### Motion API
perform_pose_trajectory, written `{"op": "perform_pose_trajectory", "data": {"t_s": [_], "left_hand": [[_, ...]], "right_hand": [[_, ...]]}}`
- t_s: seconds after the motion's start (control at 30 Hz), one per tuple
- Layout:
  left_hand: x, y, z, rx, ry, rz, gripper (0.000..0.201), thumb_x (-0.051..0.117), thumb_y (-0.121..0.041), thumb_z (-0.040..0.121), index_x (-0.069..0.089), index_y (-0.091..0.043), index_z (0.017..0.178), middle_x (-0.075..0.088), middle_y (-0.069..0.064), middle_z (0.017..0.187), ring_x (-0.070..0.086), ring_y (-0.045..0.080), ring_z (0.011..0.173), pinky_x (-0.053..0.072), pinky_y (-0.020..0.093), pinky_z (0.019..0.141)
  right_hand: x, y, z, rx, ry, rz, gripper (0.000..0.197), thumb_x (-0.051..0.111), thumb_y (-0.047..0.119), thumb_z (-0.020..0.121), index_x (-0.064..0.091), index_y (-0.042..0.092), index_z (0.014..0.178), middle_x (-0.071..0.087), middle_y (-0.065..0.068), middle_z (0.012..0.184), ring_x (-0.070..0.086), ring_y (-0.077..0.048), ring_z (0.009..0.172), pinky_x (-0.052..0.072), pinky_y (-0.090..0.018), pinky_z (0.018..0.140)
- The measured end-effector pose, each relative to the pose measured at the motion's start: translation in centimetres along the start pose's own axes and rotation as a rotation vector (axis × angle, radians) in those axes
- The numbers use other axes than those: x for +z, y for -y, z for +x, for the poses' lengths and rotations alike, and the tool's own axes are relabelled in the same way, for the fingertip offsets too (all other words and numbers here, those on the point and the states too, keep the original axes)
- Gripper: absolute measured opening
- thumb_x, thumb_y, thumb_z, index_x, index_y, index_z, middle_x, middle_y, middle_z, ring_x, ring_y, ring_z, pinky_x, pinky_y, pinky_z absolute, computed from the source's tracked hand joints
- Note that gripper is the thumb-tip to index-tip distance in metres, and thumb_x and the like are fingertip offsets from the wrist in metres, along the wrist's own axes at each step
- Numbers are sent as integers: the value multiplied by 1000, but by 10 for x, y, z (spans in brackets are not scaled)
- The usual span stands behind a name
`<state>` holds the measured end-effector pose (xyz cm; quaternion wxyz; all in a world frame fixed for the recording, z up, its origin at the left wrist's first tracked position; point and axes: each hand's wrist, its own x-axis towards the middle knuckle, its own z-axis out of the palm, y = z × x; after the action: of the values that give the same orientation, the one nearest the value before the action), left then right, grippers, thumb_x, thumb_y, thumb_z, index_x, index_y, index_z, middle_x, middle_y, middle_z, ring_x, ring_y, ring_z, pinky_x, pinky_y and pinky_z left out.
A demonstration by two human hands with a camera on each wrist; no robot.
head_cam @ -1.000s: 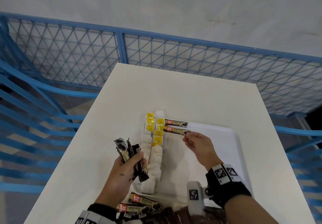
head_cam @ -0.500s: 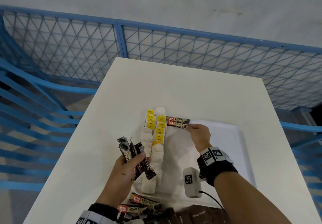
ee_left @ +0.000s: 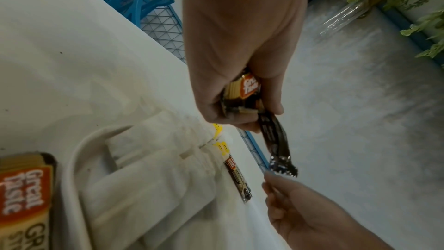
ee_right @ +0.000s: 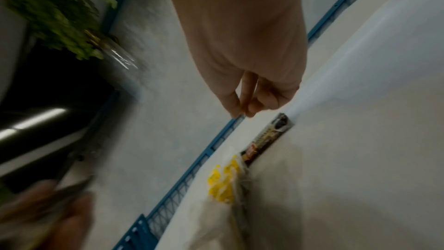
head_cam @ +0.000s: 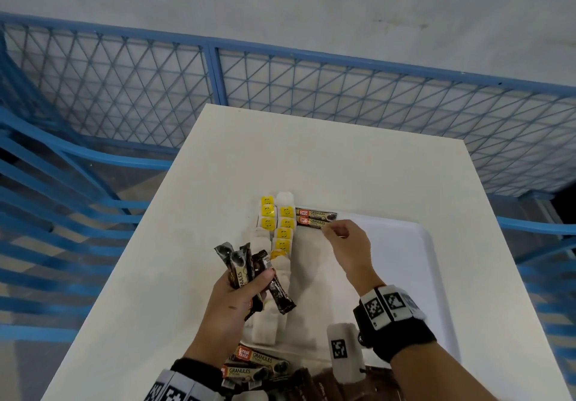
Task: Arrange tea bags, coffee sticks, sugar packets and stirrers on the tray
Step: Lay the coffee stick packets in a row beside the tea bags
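Note:
A white tray [head_cam: 402,263] lies on the white table [head_cam: 311,157]. Tea bags [head_cam: 282,238] with yellow tags form two columns along its left side. Two coffee sticks [head_cam: 315,217] lie side by side across the tray's far end, also seen as coffee sticks [ee_right: 269,138] in the right wrist view. My right hand [head_cam: 327,229] hovers just off their right end, thumb and fingertips pinched together on nothing [ee_right: 242,113]. Over the tea bags, my left hand [head_cam: 249,279] grips a bundle of coffee sticks [head_cam: 240,263]. One dark stick [ee_left: 273,136] hangs down from that grip.
More coffee sticks [head_cam: 258,366] lie at the near edge beside a brown box [head_cam: 318,385]. A blue mesh fence [head_cam: 218,82] surrounds the table on the far, left and right sides. The tray's right half [head_cam: 405,291] is bare.
My right hand slid the second coffee stick up against the first, let go of it, and has drawn back a little. The left hand still holds its bundle.

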<state>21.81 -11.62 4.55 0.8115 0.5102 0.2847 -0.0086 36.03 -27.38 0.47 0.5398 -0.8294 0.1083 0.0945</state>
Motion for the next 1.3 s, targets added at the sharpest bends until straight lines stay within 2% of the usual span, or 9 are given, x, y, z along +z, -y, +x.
{"op": "perform_pose_trajectory", "data": {"t_s": [0.13, 0.23, 0.33, 0.43, 0.53, 0.7, 0.87, 0.97, 1.3], "left_hand": [[1, 1, -1, 17, -14, -29, 17, 69, -12, 72, 64, -1, 83, 60, 4, 61, 56, 16, 59, 49, 22, 56], [1, 0, -3, 24, -30, -17, 13, 70, -13, 71, 66, -4, 80, 62, 3, 61, 57, 15, 59, 49, 21, 55], [2, -1, -7, 35, -21, -11, 8, 68, -13, 74, 65, -7, 79, 63, 1, 60, 59, 11, 57, 48, 21, 54], [1, -1, -11, 27, -31, -20, 16, 69, -19, 69, 63, -7, 78, 58, 2, 59, 54, 11, 56, 44, 24, 59], [0, -1, -15, -5, -52, -75, 16, 68, -20, 70, 65, -8, 79, 59, 2, 62, 53, 13, 58, 44, 26, 63], [0, -3, -20, -45, -60, -103, 12, 64, -16, 82, 66, -5, 86, 59, 3, 61, 53, 8, 52, 47, 17, 50], [-2, -2, -23, -21, -65, -61, 6, 66, -8, 81, 64, -3, 83, 54, 2, 56, 50, 10, 50, 44, 18, 49], [-3, -1, -25, 3, -67, -38, 6, 65, -8, 81, 63, -2, 83, 53, 2, 53, 47, 9, 47, 40, 22, 52], [-8, 0, -24, 100, -113, 65, 10, 64, -3, 83, 60, -4, 73, 47, -1, 48, 40, 10, 43, 33, 23, 48]], "right_hand": [[-7, 15, -47, -37, 364, 13, 15, 59, 27, 90, 64, 13, 87, 65, 4, 76, 55, -7, 60, 40, -19, 57], [-13, 24, -79, -5, 626, 70, 24, 60, 33, 88, 65, 10, 94, 68, 4, 80, 59, -11, 67, 45, -19, 55], [-16, 24, -95, 18, 751, 115, 15, 65, 23, 86, 63, 9, 93, 68, 0, 83, 65, -13, 71, 49, -19, 59], [-15, 22, -100, -24, 679, 196, 8, 68, 7, 83, 60, 8, 85, 65, -3, 76, 63, -14, 66, 49, -20, 59], [-15, 15, -101, -213, 492, 124, 19, 75, 4, 75, 63, 18, 74, 64, 3, 76, 59, -8, 68, 50, -20, 68], [-22, 10, -107, -399, 430, 90, 34, 77, 1, 70, 64, 32, 69, 55, 3, 88, 59, -8, 74, 50, -19, 77], [-24, 10, -110, -197, 463, 192, 14, 72, 9, 80, 61, 14, 88, 62, 2, 84, 60, -10, 73, 51, -22, 72], [-25, 11, -108, -37, 445, 316, 13, 63, 2, 85, 60, 3, 97, 66, -7, 81, 64, -15, 67, 54, -22, 66], [-24, 13, -90, 122, 489, 450, 12, 59, -6, 84, 68, 2, 88, 68, -9, 70, 64, -14, 62, 54, -20, 62]]}}
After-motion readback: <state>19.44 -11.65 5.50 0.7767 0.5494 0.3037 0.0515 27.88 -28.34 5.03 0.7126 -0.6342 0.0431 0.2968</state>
